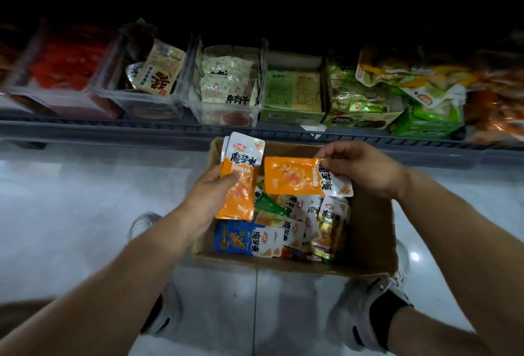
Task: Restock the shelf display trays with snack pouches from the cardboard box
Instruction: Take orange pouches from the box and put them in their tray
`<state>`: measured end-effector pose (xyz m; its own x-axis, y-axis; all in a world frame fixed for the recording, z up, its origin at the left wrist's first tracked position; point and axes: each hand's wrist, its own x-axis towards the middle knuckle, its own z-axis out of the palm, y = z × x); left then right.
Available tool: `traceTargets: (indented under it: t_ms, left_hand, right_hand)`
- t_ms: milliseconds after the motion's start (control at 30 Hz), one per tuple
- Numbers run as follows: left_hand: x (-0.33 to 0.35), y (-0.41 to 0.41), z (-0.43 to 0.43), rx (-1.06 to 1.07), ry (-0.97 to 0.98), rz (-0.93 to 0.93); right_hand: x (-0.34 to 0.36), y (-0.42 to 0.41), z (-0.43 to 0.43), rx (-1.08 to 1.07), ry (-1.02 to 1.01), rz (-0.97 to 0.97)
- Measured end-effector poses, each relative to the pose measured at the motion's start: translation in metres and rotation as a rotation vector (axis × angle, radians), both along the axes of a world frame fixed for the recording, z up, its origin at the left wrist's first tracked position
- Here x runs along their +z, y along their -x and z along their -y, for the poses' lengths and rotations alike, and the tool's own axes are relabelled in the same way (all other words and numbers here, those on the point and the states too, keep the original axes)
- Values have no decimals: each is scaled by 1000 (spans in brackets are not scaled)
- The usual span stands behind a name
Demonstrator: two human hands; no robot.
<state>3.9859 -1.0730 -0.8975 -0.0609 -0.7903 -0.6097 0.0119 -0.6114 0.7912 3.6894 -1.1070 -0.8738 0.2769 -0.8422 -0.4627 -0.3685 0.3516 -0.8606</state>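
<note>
An open cardboard box [371, 231] stands on the floor below the shelf, with several mixed snack pouches [300, 228] lying in it. My left hand [209, 199] grips an upright stack of orange-and-white pouches [239, 182] over the box's left side. My right hand [360, 168] pinches a single orange pouch [295, 175] by its white end and holds it sideways above the box. On the shelf behind stand clear display trays [226, 111], one with beige pouches [228, 83].
The dark shelf rail [113, 128] runs across in front of the trays. Green cardboard display boxes [292, 100] and loose green and orange bags [411, 80] fill the shelf's right side. My two shoes [365, 307] stand on the pale tiled floor beside the box.
</note>
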Motion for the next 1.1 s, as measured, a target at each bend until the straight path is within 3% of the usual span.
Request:
traceTargets:
  t_ms: [67,167,233,367,500,633,767,933,1100]
  left_hand:
    - [6,2,-5,4,-40,-52]
    - [15,2,-10,-1,-66,-106]
    - [19,1,-12,-51,-61,-122]
    - [20,2,-20,-168,-46,-117]
    - [14,3,-23,-291,21,-27]
    - [12,-7,-13,-215,89,35]
    - [8,-18,-6,-147,121,64]
    - [-3,-19,-4,-132,106,86]
    - [-9,-21,2,-70,96,77]
  right_hand:
    - [19,-11,0,132,-63,13]
    - [37,-33,0,366,-13,-192]
    - [40,-49,-2,414,48,-257]
    - [25,-76,-8,98,139,-104]
    - [10,-84,-9,-86,251,-151]
    - [-22,-64,-6,-299,157,-107]
    - [-85,-20,-24,-71,-60,-464]
    - [-146,-3,-57,117,-157,-700]
    - [-173,-3,-67,-105,-274,-609]
